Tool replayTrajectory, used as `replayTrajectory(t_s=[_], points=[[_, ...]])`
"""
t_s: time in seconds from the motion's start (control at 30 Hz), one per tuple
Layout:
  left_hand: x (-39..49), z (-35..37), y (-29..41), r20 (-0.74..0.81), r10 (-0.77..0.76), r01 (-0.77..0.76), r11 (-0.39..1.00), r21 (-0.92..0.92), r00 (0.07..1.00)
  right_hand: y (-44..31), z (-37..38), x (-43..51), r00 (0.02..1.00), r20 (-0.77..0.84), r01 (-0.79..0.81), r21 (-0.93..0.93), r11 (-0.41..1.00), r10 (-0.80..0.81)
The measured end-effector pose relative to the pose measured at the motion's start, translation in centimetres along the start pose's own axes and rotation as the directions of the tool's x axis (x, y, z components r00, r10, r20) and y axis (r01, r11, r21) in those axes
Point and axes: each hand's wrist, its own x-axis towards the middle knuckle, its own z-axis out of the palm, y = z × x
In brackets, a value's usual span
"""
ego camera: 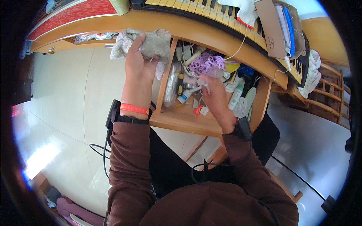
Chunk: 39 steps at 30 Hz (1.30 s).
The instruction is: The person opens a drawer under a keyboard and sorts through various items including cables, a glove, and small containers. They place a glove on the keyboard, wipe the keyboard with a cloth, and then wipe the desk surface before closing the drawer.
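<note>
My left hand holds a crumpled grey cloth at the left side of an open wooden drawer. Over the drawer's middle, my right hand is blurred, its fingertips at a white stick-like piece beside a small white bottle with a blue label. Whether the fingers grip it cannot be told. Behind the hand lies a tangle of purple plastic rings or hooks. A yellow-and-black screwdriver handle rests left of the bottle, and a white-and-green tube lies to the right of the hand.
An electronic keyboard stands on the desk behind the drawer, with a white glove and a cardboard piece on it. A white cable hangs over the desk edge. A wooden chair stands at the right. Black cables run near my forearms.
</note>
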Motion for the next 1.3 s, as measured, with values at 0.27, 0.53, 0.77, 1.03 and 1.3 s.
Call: replayTrajectory(t_s=[0.27, 0.53, 0.77, 1.03, 1.3], points=[[-0.2, 0.2, 0.0, -0.023, -0.009, 0.009, 1.000, 0.000, 1.000, -3.0, 8.6, -2.5, 0.917, 0.359, 0.184, 0.003, 0.983, -0.173], [0.0, 0.0, -0.2, 0.016, -0.014, 0.013, 0.999, 0.035, 1.000, -5.5, 12.3, -1.1, 0.872, 0.465, -0.124, -0.090, 0.988, 0.152], [0.2, 0.0, -0.1, 0.015, -0.016, 0.016, 1.000, -0.017, 1.000, -4.8, 13.4, -0.5, 0.930, 0.305, -0.254, 0.127, 0.959, 0.206], [-0.1, -0.2, 0.1, 0.017, 0.009, -0.009, 1.000, -0.028, 1.000, -2.4, 14.0, 0.6, 0.830, 0.470, -0.513, 0.433, 0.741, 0.299], [-0.5, 0.2, -0.1, 0.013, -0.003, 0.003, 1.000, 0.002, 1.000, -2.4, 15.1, -0.7, 0.678, 0.399, -0.716, 0.546, 0.435, 0.617]])
